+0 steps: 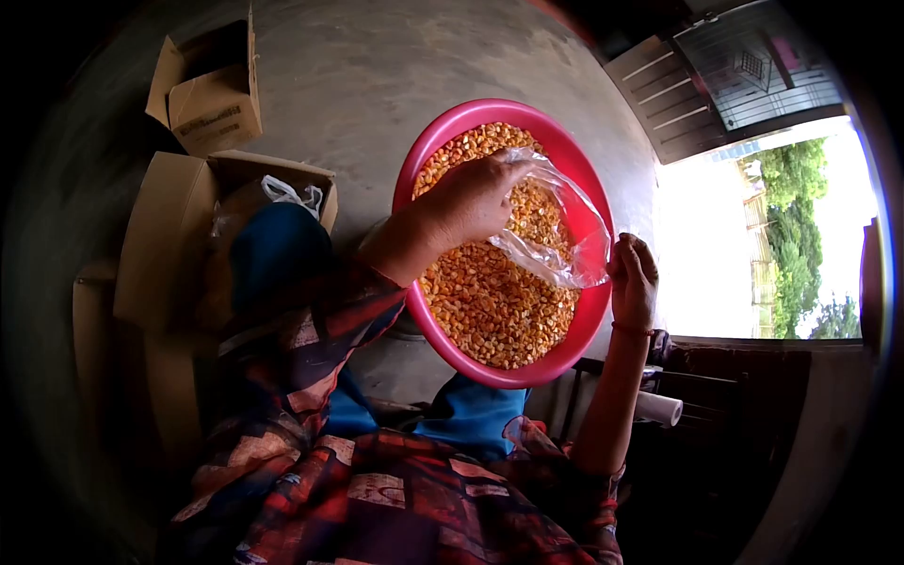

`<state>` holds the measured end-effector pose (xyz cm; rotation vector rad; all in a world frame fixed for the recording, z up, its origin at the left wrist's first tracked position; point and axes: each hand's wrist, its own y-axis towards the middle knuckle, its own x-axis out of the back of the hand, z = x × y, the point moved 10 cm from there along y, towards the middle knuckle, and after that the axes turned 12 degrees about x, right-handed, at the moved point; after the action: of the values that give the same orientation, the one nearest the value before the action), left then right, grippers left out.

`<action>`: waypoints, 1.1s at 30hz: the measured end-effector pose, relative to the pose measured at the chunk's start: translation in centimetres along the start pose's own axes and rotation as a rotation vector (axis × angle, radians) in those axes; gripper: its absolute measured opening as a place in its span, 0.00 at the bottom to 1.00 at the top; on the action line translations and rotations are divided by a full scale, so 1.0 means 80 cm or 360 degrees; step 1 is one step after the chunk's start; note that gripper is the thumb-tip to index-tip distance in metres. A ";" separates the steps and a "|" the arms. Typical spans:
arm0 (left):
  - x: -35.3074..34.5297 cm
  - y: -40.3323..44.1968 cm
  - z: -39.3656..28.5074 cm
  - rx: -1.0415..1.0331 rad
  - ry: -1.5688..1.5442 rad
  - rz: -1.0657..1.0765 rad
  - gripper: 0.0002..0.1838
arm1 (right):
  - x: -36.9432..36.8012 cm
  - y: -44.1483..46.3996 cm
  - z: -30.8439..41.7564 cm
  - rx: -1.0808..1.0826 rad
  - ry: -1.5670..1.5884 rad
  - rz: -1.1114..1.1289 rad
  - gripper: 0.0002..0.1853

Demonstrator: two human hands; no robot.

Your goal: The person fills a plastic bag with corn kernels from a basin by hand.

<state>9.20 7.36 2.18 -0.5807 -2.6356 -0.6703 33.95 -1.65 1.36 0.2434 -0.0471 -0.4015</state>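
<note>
A pink basin full of orange-yellow corn kernels stands in front of me, close to my knees. Over the kernels a clear plastic bag is stretched between my two hands. My left hand reaches across the basin with its fingers closed on one side of the bag's edge. At the basin's right rim, my right hand pinches the other side of the bag. The bag's mouth looks spread apart, and I see no kernels clearly inside it.
On the left stand an open cardboard box with a white plastic bag in it and a smaller carton behind. A bright doorway opens at right. Near my right forearm lies a white roll.
</note>
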 end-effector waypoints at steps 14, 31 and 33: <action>0.001 0.000 -0.008 -0.0030 0.0026 0.0058 0.26 | 0.343 -0.106 -0.107 -0.0233 -0.0369 -0.0993 0.09; -0.005 0.000 -0.001 -0.0080 0.0123 0.0035 0.26 | 0.415 -0.143 -0.138 -0.0275 -0.0292 -0.0998 0.13; -0.005 0.001 -0.003 -0.0077 0.0087 0.0056 0.26 | 0.384 -0.119 -0.115 -0.0191 -0.0215 -0.1009 0.11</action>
<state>9.60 7.18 2.24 -0.6121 -2.5588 -0.7307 59.44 -20.10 -9.97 0.1066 -0.0784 -1.0488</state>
